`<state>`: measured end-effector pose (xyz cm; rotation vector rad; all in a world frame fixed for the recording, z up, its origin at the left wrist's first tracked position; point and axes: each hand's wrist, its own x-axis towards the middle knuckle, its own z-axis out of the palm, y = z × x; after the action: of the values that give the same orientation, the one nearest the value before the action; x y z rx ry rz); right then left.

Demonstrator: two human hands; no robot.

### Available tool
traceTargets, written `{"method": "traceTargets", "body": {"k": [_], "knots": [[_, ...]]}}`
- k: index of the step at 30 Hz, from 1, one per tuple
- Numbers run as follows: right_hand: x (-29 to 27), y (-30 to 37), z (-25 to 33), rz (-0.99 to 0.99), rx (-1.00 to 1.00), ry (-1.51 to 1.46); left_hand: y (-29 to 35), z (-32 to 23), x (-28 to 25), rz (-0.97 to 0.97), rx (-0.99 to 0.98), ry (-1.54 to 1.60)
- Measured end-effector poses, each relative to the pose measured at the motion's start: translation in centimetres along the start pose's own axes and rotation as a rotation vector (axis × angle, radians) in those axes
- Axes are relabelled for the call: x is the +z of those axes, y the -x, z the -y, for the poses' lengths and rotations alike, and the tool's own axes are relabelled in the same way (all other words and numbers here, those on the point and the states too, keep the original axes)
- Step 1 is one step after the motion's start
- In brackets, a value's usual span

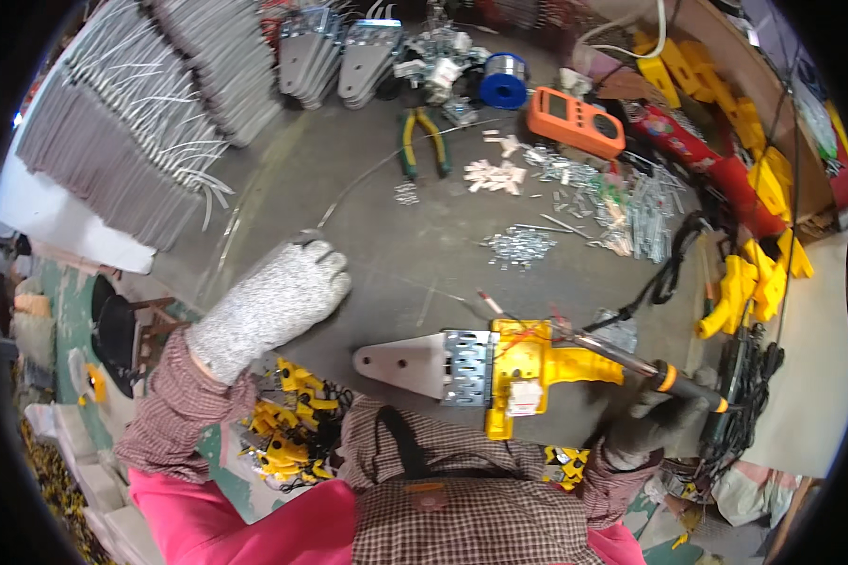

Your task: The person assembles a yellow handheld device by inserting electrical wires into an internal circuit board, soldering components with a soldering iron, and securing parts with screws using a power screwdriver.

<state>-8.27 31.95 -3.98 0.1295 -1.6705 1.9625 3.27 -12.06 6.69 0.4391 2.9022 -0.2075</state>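
Note:
My left hand [278,297], in a speckled grey glove, is closed over the left part of the bench. A thin solder wire [353,179] runs from the blue-rimmed spool [505,87] into its fingers, and a length sticks out toward the right. My right hand [664,414], gloved in darker grey, grips a soldering iron [622,355] whose tip points left over a yellow plastic housing [520,353]. That open housing lies near the front edge, with a tapered metal plate [405,365] extending left from it. A white block [524,397] and thin red wires sit in the housing.
Behind lie green-handled pliers [424,141], an orange multimeter [575,122], white connectors [495,176] and metal pin piles [518,245]. Stacked grey plates with white wires [122,141] fill the left back. Yellow housings [730,297] and black cables [740,414] line the right.

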Motion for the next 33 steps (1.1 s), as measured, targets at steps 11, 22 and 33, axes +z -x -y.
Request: {"method": "traceTargets", "body": {"k": [11,22,33], "knots": [[3.8,0.5,3.6,0.177,-0.03,0.11,-0.5,0.1,0.3,-0.022,0.036,0.11],[3.7,0.9,3.0,0.245,-0.151,0.037,-4.8,-10.0,-2.1,-0.771,0.05,0.646],[3.6,0.8,2.6,0.109,-0.176,0.08,-7.7,-12.8,-1.1,-0.859,-0.141,0.702]]}}
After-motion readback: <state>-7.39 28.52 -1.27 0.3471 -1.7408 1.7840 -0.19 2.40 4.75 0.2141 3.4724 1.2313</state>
